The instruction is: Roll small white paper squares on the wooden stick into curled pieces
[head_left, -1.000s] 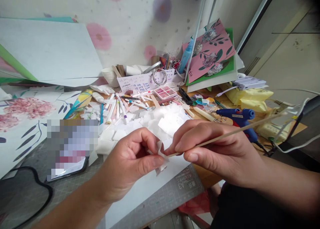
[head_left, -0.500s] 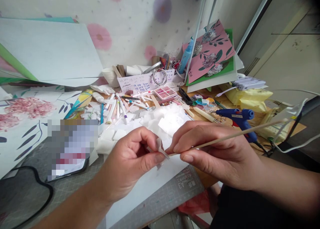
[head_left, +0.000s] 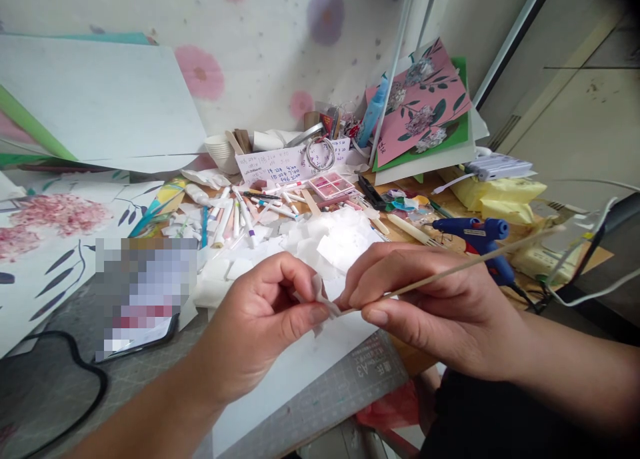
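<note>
White tissue paper, a small crumpled scrap [head_left: 320, 297], sits pinched between the thumb and fingers of the left hand [head_left: 260, 325], right at the tip of a thin wooden skewer [head_left: 465, 264]. The right hand [head_left: 440, 305] grips that skewer near its front end, thumb and forefinger closed tight on it, and the long shaft runs up and away to the right. Both hands meet just above a white sheet [head_left: 295, 372] that lies on a grey cutting mat [head_left: 350, 385]. Behind them lies a heap of white paper squares [head_left: 335, 239], then a scatter of marker pens [head_left: 240, 215] and a small pink paint palette [head_left: 331, 185]. A blue hot glue gun [head_left: 475, 235] rests to the right, beyond the right hand, near the skewer's shaft. A phone [head_left: 143, 292] lies to the left on the mat.
</note>
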`<state>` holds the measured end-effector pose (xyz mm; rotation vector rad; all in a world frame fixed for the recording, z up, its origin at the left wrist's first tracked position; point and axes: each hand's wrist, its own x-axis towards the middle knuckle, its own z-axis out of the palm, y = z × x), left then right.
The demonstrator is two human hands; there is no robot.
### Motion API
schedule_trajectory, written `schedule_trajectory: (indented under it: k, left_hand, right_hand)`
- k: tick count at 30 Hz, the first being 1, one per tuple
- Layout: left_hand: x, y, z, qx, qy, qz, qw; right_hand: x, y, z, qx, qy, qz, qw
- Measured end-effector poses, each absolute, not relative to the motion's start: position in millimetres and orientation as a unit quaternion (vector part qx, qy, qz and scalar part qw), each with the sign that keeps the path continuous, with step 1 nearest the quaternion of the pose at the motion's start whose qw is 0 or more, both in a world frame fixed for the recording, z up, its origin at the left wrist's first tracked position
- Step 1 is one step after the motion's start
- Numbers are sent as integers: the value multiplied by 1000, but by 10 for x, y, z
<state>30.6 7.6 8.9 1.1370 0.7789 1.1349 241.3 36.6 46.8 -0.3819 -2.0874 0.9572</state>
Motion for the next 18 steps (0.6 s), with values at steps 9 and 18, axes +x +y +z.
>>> schedule_trajectory:
  k: [9,18]
  left_hand:
    - [283,69,72,504,326,481,639]
    - [288,75,134,628,413,478,454]
  right_hand:
    - [2441,349,481,-156,-818,383,400]
    - [2401,395,433,-158,-797,398,427]
